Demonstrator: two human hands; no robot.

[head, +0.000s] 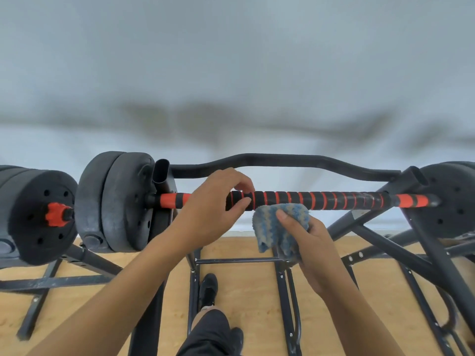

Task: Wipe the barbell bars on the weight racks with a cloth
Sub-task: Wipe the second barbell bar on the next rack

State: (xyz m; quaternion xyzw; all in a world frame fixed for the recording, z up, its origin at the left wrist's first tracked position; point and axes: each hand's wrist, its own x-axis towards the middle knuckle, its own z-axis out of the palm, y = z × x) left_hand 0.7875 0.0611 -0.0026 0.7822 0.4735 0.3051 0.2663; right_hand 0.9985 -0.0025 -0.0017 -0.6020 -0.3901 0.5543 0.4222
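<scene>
A black barbell bar with orange stripes (321, 200) lies across a black rack, with black weight plates (120, 201) at its left end and more plates (452, 199) at its right end. My left hand (213, 209) curls round the bar left of its middle, thumb underneath. My right hand (308, 242) grips a crumpled blue and grey cloth (280, 227) just below the bar, its top edge touching or nearly touching the bar's underside.
A curved black bar (282, 160) runs behind the striped one. A second loaded barbell with an orange collar (55, 214) sits at the far left. Black rack legs (380, 242) cross over the wooden floor. My leg and black shoe (208, 289) stand between the frame tubes.
</scene>
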